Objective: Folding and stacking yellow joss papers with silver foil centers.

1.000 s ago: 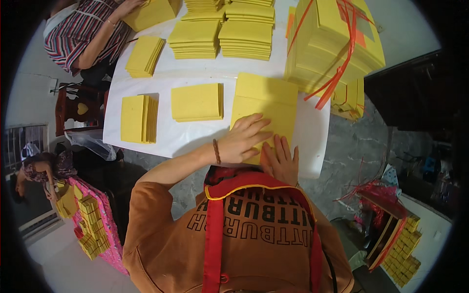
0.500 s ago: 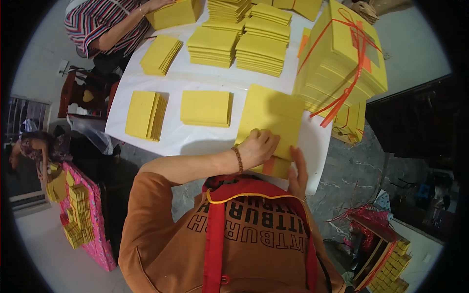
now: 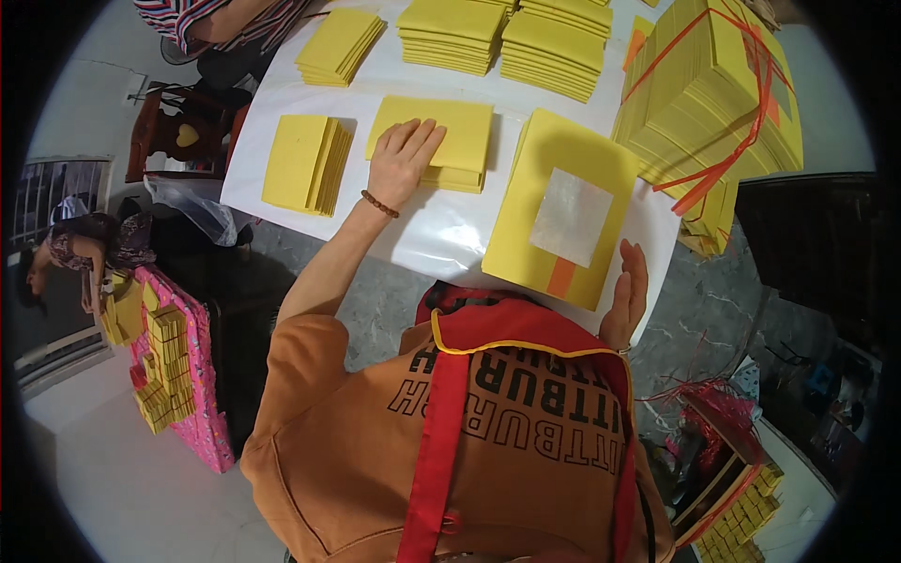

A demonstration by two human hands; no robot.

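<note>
Stacks of yellow sheets stand on a white surface. The left grip rests palm down on the middle stack, fingers close together; its thumb is hidden, so I cannot tell whether it is clamped on anything. The right grip is apart and holds nothing visible, just beside the lower right edge of the wide stack, whose top bears a pale panel and an orange strip. This wide stack lies in front of the person, right of the middle one. Left of the middle one stands the left stack; farther back are a slanted stack and two thick piles. To the right, red string binds a tall block. A clear bag hangs near a chair; its contents cannot be made out. On the lower left, yellow bundles sit on pink cloth. A striped sleeve shows at the upper left.
</note>
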